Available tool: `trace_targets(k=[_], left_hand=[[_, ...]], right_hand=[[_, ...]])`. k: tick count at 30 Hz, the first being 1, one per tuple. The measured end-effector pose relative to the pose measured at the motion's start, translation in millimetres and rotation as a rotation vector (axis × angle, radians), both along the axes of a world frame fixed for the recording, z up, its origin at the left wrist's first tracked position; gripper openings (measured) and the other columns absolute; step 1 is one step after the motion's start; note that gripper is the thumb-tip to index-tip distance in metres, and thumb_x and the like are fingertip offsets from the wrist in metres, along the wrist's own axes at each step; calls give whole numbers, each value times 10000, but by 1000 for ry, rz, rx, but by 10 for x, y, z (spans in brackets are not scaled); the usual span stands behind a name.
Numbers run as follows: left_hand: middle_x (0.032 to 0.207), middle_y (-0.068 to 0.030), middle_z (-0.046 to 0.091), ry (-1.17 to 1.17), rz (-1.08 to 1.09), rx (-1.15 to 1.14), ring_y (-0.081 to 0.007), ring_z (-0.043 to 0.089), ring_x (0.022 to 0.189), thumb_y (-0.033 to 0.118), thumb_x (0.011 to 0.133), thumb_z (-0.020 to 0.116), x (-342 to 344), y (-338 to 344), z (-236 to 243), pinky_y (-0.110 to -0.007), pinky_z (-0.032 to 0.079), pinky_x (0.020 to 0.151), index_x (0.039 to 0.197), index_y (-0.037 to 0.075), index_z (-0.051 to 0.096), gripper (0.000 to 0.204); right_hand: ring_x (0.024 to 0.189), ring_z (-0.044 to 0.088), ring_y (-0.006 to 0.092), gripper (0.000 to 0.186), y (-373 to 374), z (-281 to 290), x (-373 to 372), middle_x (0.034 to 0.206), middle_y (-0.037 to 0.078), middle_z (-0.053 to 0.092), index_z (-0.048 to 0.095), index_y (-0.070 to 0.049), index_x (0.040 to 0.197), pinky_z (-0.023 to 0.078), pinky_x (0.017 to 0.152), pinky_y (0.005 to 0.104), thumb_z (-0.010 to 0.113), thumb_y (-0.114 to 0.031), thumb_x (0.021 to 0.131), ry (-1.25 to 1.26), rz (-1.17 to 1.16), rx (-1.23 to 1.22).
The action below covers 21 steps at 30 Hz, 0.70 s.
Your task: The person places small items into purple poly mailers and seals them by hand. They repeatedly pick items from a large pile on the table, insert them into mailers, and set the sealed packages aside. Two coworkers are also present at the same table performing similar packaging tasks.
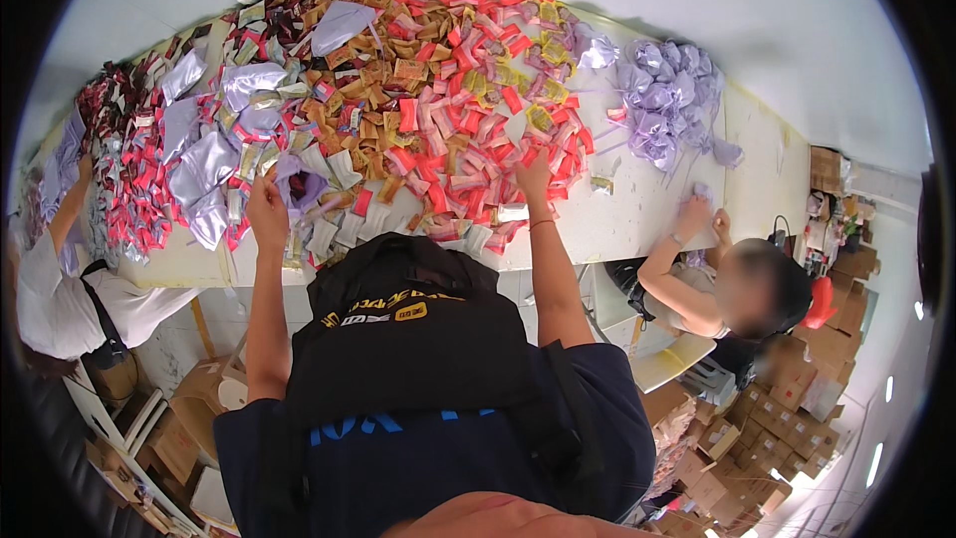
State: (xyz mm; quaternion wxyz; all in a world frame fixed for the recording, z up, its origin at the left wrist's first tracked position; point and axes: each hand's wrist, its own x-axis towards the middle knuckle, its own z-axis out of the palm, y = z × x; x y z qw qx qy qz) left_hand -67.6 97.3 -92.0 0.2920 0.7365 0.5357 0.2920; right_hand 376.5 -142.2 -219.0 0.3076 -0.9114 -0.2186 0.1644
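My left hand [267, 197] pinches the rim of a lavender satin pouch [302, 179], its mouth open and dark inside. My right hand [533, 171] is among pink-and-red wrapped packets [448, 125], its fingers curled on something too small to make out. Left of those lie tan packets [408, 68], with white packets [344, 167] near my left hand. Loose lavender pouches [199, 179] are spread over the small magenta and dark packets on the left.
The white table [647, 219] also bears bunched lavender pouches [667, 100] at right. One person [110, 309] stands at far left; another [687, 289] sits at right, hands on a pouch. Cardboard boxes [777, 428] are stacked behind the seated person.
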Motion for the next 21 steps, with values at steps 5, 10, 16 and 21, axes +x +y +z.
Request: trace_targets(k=[5, 10, 16, 21], left_hand=[[905, -135, 650, -33, -61, 5, -244, 630, 841, -45, 847, 475, 87, -302, 54, -301, 472, 741, 925, 4, 618, 170], [912, -134, 645, -11, -41, -111, -250, 629, 853, -20, 857, 483, 296, -504, 47, -311, 475, 743, 955, 3, 619, 169], [1081, -125, 589, 89, -83, -115, -270, 581, 997, -16, 759, 553, 306, -474, 99, -338, 455, 836, 1116, 22, 563, 359], [1144, -133, 568, 262, -197, -121, -343, 548, 1046, -53, 724, 470, 227, -496, 53, -357, 444, 872, 1124, 57, 575, 428]], right_hand=[[750, 619, 353, 353, 114, -29, 719, 840, 203, 627, 570, -12, 952, 497, 732, 392, 661, -265, 723, 483, -92, 478], [911, 598, 349, 361, 622, 406, 892, 989, 185, 610, 599, -36, 979, 488, 752, 455, 665, -277, 718, -124, -42, -95], [941, 583, 326, 297, 702, 110, 922, 974, 175, 602, 629, -71, 906, 470, 763, 457, 682, -310, 737, -318, 175, -302], [897, 578, 306, 262, 869, 595, 460, 945, 148, 603, 613, -37, 849, 460, 747, 427, 696, -261, 744, -338, 153, 42]])
